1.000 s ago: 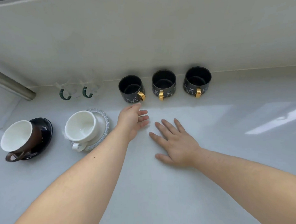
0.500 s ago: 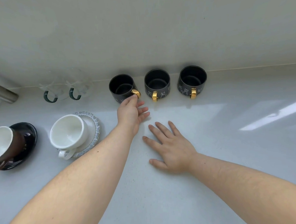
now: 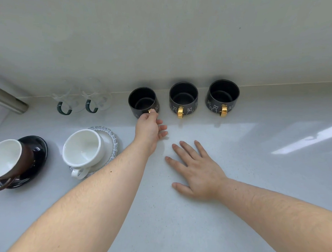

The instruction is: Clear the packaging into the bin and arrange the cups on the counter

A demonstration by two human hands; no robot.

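**Left hand on the gold handle, lining up the black mugs**

Nearest me: my right hand (image 3: 199, 176) lies flat on the pale grey speckled surface (image 3: 176, 230), fingers spread, holding nothing. Looks like it's just bracing.

Left side, mid-distance: a brown cup with a white inside (image 3: 7, 161) sits tilted on a glossy black saucer (image 3: 38, 149); just beside it a white ceramic cup (image 3: 83, 151) rests tilted on a grey-rimmed white saucer (image 3: 110, 141).

Further out: my left hand (image 3: 149, 128) reaches forward, thumb and forefinger pinching the gold handle of the leftmost black mug with white cat drawings (image 3: 142, 101). The other fingers hang loose, off the mug.

Back row along the wall: that mug, then the middle black cat mug (image 3: 183, 97) and the right black cat mug (image 3: 223, 95), both with gold handles facing me, spaced apart. Left of them are two clear glass cups with dark green handles (image 3: 81, 100).

No packaging or bin in view, so I judge this is the arranging step. The left mug's handle seems turned off-line from the other two. Next move likely calls for a small twist at the handle to square it, keeping the mug upright and clear of the middle one.
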